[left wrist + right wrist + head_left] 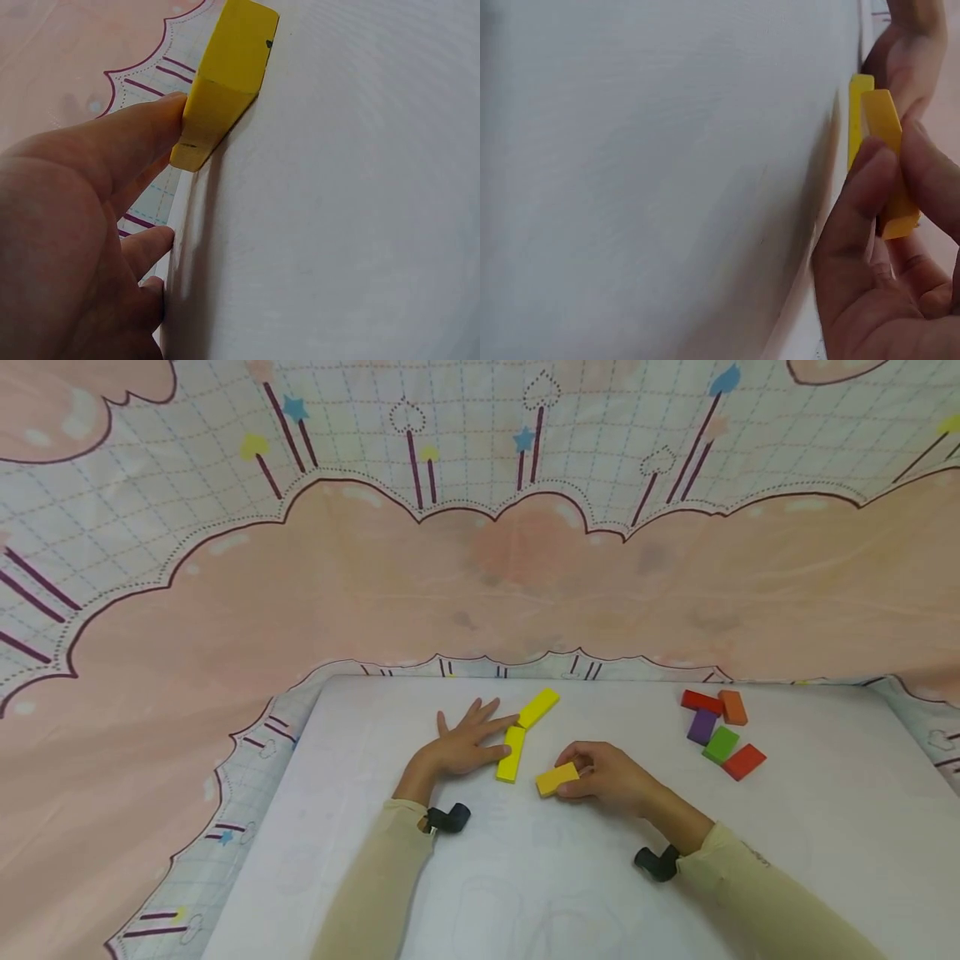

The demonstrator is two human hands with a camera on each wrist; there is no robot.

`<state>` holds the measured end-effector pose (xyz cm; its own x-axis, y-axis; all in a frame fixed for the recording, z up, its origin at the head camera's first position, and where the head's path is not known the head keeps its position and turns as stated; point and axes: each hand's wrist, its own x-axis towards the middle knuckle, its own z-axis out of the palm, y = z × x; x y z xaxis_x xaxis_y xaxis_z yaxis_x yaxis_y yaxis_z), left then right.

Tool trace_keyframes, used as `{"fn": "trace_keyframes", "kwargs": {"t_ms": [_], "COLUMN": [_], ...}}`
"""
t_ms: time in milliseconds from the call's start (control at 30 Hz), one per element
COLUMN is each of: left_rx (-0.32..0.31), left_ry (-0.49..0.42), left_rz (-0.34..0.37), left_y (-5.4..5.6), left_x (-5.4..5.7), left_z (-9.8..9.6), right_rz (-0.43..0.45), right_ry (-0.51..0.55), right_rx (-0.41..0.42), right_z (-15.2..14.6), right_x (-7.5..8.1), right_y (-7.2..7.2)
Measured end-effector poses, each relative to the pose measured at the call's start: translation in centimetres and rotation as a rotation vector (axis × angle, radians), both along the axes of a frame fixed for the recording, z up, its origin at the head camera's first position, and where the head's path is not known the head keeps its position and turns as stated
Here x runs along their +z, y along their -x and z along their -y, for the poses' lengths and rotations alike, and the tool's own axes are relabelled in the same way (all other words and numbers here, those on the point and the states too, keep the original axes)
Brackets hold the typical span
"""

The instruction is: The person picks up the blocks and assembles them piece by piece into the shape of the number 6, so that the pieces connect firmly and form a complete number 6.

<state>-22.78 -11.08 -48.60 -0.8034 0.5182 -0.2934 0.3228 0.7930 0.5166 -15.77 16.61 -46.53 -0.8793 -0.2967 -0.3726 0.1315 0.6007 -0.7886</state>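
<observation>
Two bright yellow blocks lie end to end on the white table, a near block point(512, 758) and a far block point(539, 707) slanting off to the right. My left hand point(463, 746) is spread beside them, its thumb and index finger touching them. In the left wrist view the thumb meets the side of a yellow block point(229, 64). My right hand point(611, 777) pinches a darker yellow block point(556, 779) between thumb and fingers, just right of the near block. The right wrist view also shows this pinched block point(889, 124).
Over on the right of the white table point(825, 843) sits a loose group: a dark red block point(702, 700), an orange block point(733, 707), a purple block point(702, 727), a green block point(721, 742) and a red block point(745, 762). A patterned cloth point(525, 593) hangs behind the table.
</observation>
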Motion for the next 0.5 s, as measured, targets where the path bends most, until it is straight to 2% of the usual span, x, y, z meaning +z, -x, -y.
{"fn": "trace_keyframes", "kwargs": {"t_ms": [233, 500], "left_rx": [0.000, -0.002], "left_ry": [-0.010, -0.012], "left_rz": [0.017, 0.005], "left_y": [0.0, -0.1], "left_x": [0.2, 0.2], "left_z": [0.1, 0.2], "right_rz": [-0.045, -0.086], "right_ry": [-0.091, -0.177], "right_rx": [0.025, 0.061], "right_z": [1.4, 2.5], "right_x": [0.0, -0.4], "right_y": [0.2, 0.8]}}
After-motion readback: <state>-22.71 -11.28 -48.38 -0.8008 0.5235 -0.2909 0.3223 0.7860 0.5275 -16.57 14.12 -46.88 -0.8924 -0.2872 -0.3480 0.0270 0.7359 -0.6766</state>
